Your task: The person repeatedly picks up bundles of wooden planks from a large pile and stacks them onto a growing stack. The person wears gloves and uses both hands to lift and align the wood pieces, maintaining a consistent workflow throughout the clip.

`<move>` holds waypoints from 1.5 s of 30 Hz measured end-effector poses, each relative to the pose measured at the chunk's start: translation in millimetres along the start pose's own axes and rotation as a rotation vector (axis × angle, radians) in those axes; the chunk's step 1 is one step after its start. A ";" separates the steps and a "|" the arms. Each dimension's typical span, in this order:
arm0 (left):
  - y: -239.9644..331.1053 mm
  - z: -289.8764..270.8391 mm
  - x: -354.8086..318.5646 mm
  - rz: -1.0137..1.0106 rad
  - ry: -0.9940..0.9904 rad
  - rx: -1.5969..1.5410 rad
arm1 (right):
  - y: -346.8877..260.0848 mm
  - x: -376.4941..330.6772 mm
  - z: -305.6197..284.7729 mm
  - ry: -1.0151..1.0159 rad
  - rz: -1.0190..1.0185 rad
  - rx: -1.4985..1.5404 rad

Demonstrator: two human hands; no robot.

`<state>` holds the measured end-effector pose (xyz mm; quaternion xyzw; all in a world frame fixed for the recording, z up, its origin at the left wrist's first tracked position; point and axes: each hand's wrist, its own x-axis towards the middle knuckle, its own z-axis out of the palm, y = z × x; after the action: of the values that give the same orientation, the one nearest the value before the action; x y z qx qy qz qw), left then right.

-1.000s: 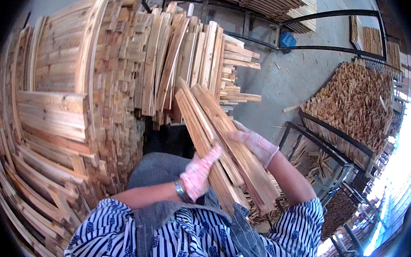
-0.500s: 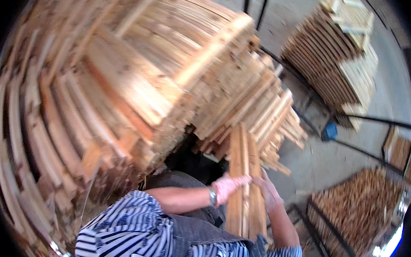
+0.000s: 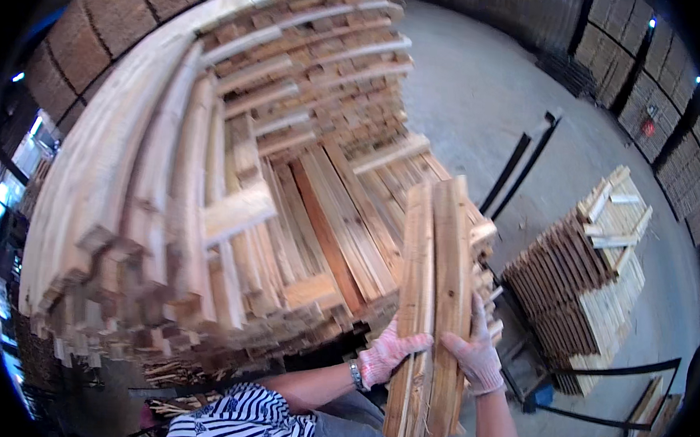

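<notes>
Two wood slats (image 3: 434, 304) are held upright, side by side and touching, in front of the person's body. The left hand (image 3: 386, 355) is wrapped round the left slat low down, with a tight grip. The right hand (image 3: 476, 356) is pressed on the right slat at about the same height, its fingers (image 3: 476, 314) laid flat up the wood, so its grip is closed on the slats too. Both hands are covered by pale gloves, and a watch (image 3: 354, 375) is worn on the left wrist.

It looks as if the slats are being carried or lined up beside the big stack (image 3: 231, 203). For the next move, it is judged that the two slats must be kept together and tipped with care, because their tops are close to the ends of the stacked wood.

No surface is seen under the slats; they are held in the air, just right of the big stack. The big stack is made of many long pale boards laid in rows. Right of the held slats, a smaller pile of slats (image 3: 587, 273) is set on a dark metal frame (image 3: 530, 161). A grey concrete floor (image 3: 486, 83) is spread beyond it. Far behind the smaller pile, more wood is stacked along the wall (image 3: 663, 85). A striped sleeve (image 3: 241, 420) is seen below the hands.
</notes>
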<state>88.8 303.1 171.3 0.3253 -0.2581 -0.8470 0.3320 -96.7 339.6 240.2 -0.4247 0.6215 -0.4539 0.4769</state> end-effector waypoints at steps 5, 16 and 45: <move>49.9 -72.1 16.7 0.246 0.149 -0.069 | -10.2 107.8 64.1 -0.242 -0.156 -0.028; 25.9 -109.5 75.1 0.408 0.561 -0.110 | -19.2 222.0 144.6 -0.368 0.016 -1.018; 31.9 -112.1 70.5 0.277 0.544 0.054 | -31.6 313.1 120.2 -0.322 -0.114 -1.012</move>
<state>142.3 206.2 91.9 0.5106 -0.2242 -0.6681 0.4925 -33.9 12.5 189.9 -0.6989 0.6576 -0.0520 0.2764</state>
